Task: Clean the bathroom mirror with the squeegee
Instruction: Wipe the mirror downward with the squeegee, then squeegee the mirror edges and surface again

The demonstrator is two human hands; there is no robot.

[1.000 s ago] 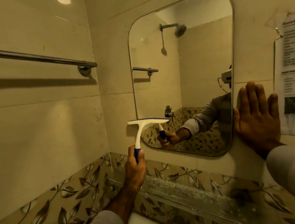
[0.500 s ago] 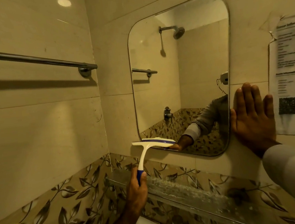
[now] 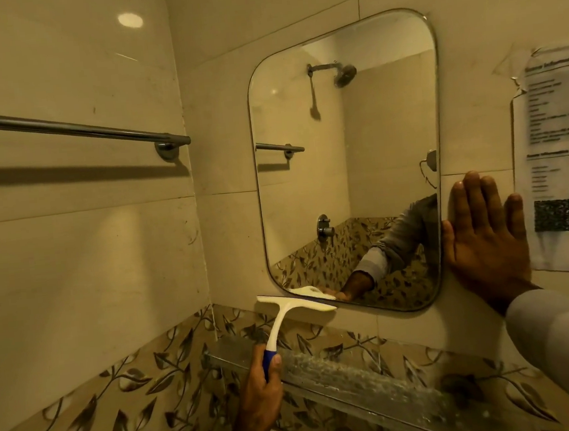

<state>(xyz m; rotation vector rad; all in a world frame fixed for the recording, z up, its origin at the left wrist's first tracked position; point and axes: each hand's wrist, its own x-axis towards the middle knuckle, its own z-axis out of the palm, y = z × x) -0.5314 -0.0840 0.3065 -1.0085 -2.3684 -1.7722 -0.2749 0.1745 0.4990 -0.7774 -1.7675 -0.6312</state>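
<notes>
Squeegee (image 3: 296, 302) gripped by left hand (image 3: 262, 394); right hand (image 3: 488, 242) beside mirror (image 3: 347, 161)

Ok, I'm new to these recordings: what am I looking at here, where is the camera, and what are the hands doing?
There is no machine here. A person wears one wide-angle camera on the head, so you see their own arms from above and behind. The left hand grips the blue end of a white squeegee, whose blade sits at the bottom left edge of the bathroom mirror. The right hand lies flat on the wall tile just right of the mirror, fingers straight. The arm and second squeegee inside the mirror are only reflections. Below runs a glass shelf with droplets on it. A towel rail hangs on the left wall, and a printed notice is taped up at the right.
</notes>
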